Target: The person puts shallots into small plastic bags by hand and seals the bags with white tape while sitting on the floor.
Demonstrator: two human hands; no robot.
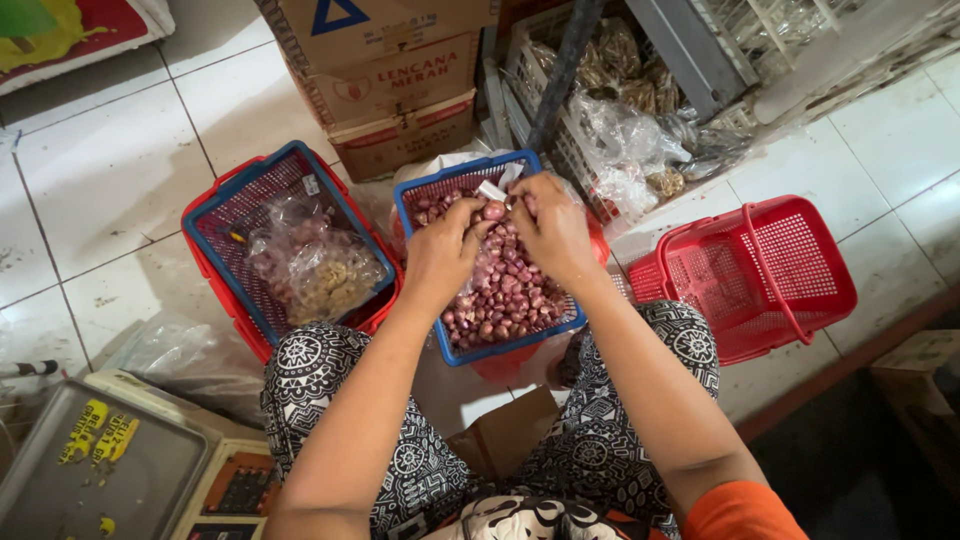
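A person sits on a white tiled floor. At centre, a blue basket heaped with small red shallots. At nine o'clock, a second basket holds a clear bag; at three o'clock, a red basket. Over the heap's twelve o'clock edge, the left hand and right hand meet, fingers curled, pinching one shallot between them. It looks light, firm, with papery, slippery skin, best gripped by fingertips around its middle.
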